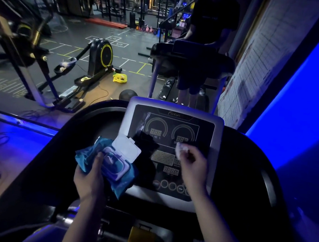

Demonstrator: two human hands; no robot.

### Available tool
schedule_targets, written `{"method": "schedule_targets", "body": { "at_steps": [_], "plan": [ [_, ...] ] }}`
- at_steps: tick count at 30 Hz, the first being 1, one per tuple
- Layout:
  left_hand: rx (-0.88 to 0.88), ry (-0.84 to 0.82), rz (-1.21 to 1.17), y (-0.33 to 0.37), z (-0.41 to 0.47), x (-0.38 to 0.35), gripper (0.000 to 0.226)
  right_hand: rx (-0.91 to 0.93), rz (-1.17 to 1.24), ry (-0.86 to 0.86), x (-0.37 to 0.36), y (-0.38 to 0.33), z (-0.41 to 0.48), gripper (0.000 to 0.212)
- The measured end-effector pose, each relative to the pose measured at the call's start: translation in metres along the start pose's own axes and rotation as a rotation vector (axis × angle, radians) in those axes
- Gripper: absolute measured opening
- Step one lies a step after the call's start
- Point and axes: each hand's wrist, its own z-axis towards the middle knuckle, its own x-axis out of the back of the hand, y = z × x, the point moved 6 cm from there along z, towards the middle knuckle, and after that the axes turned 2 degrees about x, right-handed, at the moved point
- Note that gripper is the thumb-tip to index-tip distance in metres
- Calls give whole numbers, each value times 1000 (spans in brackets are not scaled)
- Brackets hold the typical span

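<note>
I stand at a treadmill console (pixel 173 125) with dark dial displays and round buttons. My left hand (pixel 90 178) grips a blue pack of wet wipes (pixel 112 166) from below, thumb on top; its white flip lid (pixel 127 149) stands open. My right hand (pixel 193 166) pinches a crumpled white wipe (pixel 181 149) and holds it against the console face, just below the right dial.
A person stands on another treadmill (pixel 193 60) straight ahead. An elliptical trainer (pixel 100 58) with a yellow-rimmed wheel is at the left, a yellow bag (pixel 119 78) and a dark ball (pixel 127 95) lie on the floor. A blue-lit wall (pixel 297 111) runs along the right.
</note>
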Motion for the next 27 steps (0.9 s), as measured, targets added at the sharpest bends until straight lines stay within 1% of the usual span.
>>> {"method": "schedule_targets", "body": {
  "at_steps": [2, 4, 6, 9, 12, 14, 17, 19, 21, 25, 27],
  "plan": [
    [-9, -34, 11, 3, -3, -5, 32, 47, -99, 125, 19, -4, 17, 30],
    [-25, -44, 17, 5, -5, -9, 30, 142, -245, 172, 28, -9, 25, 35],
    [-23, -52, -3, 4, -7, -12, 29, 246, -365, 129, 22, -7, 20, 37],
    [-26, -63, -38, 4, -7, -13, 30, 324, -437, -28, -6, 5, -5, 36],
    [-33, -49, -67, 6, -6, -12, 32, 310, -392, -141, -28, 12, -29, 35],
    [-40, -28, -70, 8, -4, -8, 33, 212, -260, -165, -32, 10, -35, 29],
    [-13, 41, -64, 5, 6, 7, 34, 52, -50, -128, -27, 4, -29, 15],
    [-2, 68, -97, 5, 12, 16, 36, -25, -3, -77, -20, 2, -16, 8],
    [-6, 86, -128, 7, 16, 24, 36, -77, 11, -44, -16, 0, 0, 10],
    [-31, 164, -202, 14, 24, 41, 36, -20, -119, -63, -25, -17, 23, 11],
    [-51, 201, -222, 18, 31, 47, 36, 46, -150, -83, -36, -28, 31, 16]
  ]
}}
